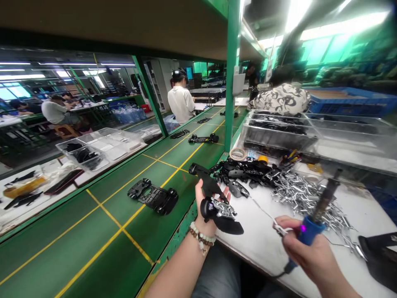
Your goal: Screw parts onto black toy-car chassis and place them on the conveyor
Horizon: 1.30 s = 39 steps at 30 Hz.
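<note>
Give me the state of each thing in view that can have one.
Held model-car part: tilted, gripped in the left hand.
Soldering iron: tip up, gripped in the right hand; power unclear.
Silvery strand: pinched by the same hand.
Nearest model-car chassis: lying flat on the green belt.
Bent metal pieces: heaped loose.
Tape roll: lying flat.
Clear bin: open-topped, holding black parts.

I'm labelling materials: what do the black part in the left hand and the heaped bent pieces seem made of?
The black part: probably matte plastic, from its dull, even surface; its silvery section could be metal or plated plastic. The bent pieces: likely shiny metal, given bright glints.
</note>
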{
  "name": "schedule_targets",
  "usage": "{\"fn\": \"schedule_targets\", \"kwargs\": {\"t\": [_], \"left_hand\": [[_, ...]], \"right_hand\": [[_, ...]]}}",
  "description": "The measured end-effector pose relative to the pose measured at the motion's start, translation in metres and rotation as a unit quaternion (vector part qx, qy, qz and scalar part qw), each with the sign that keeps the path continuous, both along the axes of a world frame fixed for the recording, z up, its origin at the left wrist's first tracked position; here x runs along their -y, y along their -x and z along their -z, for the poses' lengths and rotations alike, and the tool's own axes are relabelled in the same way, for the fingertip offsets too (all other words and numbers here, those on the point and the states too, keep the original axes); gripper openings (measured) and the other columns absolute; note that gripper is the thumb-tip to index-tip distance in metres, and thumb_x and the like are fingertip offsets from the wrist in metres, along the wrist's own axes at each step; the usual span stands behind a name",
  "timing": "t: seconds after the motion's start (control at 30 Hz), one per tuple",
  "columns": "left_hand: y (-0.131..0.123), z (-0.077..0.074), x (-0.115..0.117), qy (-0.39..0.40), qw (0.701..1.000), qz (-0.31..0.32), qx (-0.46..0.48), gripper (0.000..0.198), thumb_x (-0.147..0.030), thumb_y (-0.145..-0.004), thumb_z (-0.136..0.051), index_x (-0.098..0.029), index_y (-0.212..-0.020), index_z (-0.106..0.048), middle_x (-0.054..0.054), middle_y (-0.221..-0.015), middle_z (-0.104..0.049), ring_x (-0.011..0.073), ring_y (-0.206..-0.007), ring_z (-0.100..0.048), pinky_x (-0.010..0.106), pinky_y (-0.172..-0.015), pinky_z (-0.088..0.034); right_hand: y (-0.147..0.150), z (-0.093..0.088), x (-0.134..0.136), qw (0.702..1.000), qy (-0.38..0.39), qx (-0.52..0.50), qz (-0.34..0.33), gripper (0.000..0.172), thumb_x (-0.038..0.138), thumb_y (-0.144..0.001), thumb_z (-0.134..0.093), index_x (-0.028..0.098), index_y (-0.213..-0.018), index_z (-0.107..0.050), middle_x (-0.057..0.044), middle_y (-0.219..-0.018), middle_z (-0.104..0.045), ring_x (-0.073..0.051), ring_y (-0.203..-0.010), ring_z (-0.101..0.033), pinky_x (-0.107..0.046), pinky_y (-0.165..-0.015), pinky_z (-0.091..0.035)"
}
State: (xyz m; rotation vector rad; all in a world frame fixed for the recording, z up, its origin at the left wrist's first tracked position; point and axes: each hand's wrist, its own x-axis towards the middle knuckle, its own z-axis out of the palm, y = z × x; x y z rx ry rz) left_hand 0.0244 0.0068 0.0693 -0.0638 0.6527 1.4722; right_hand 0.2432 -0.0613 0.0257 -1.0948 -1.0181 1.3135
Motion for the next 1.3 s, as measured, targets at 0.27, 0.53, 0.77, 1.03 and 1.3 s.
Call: {"fn": "schedule_targets", "kwargs": {"t": [0.27, 0.53, 0.77, 1.03, 1.3], "left_hand": [[-0.011, 0.003, -0.002, 0.009, 0.995, 0.08, 0.051, 0.038, -0.052, -0.067, -0.066, -0.018, -0.083, -0.06, 0.003, -0.075, -0.063, 0.0235, -0.073, -0.065, 0.039, -0.071, -0.054], [-0.019, 0.009, -0.002, -0.009, 0.993, 0.091, 0.073, 0.036, -0.054, -0.069, -0.065, -0.02, -0.08, -0.062, -0.001, -0.068, -0.062, 0.0168, -0.062, -0.064, 0.033, -0.071, -0.054], [-0.02, 0.013, -0.003, -0.004, 0.996, 0.068, 0.053, 0.036, -0.052, -0.069, -0.065, -0.019, -0.084, -0.062, 0.001, -0.074, -0.064, 0.018, -0.064, -0.065, 0.031, -0.065, -0.055], [-0.027, 0.016, -0.009, 0.016, 0.999, 0.018, 0.029, 0.036, -0.051, -0.064, -0.07, -0.021, -0.079, -0.057, -0.003, -0.068, -0.057, 0.0164, -0.06, -0.064, 0.025, -0.053, -0.053], [-0.035, 0.005, -0.016, 0.042, 0.998, 0.03, 0.041, 0.034, -0.049, -0.068, -0.068, -0.018, -0.073, -0.054, -0.002, -0.064, -0.056, 0.0128, -0.054, -0.06, 0.022, -0.051, -0.05]], "right_hand": [[0.053, -0.025, 0.003, 0.998, -0.014, -0.048, -0.041, 0.022, 0.033, -0.064, -0.077, 0.022, -0.081, -0.069, -0.004, -0.091, -0.061, 0.0, -0.034, -0.037, -0.02, -0.033, -0.021], [0.063, -0.028, -0.018, 0.997, -0.005, -0.002, -0.075, 0.024, 0.036, -0.066, -0.076, 0.019, -0.081, -0.069, -0.005, -0.093, -0.062, 0.0, -0.034, -0.038, -0.02, -0.031, -0.021], [0.063, -0.026, -0.019, 0.995, -0.013, 0.038, -0.091, 0.023, 0.039, -0.069, -0.073, 0.02, -0.082, -0.07, -0.006, -0.099, -0.061, -0.001, -0.036, -0.041, -0.021, -0.034, -0.026], [0.059, -0.024, -0.023, 0.981, -0.1, 0.112, -0.126, 0.017, 0.035, -0.074, -0.07, 0.022, -0.085, -0.071, -0.006, -0.092, -0.064, -0.018, -0.076, -0.06, -0.027, -0.062, -0.05], [0.058, -0.022, -0.024, 0.983, -0.078, 0.124, -0.111, 0.025, 0.042, -0.077, -0.065, 0.021, -0.087, -0.071, -0.007, -0.096, -0.056, -0.013, -0.062, -0.054, -0.023, -0.042, -0.04]]}}
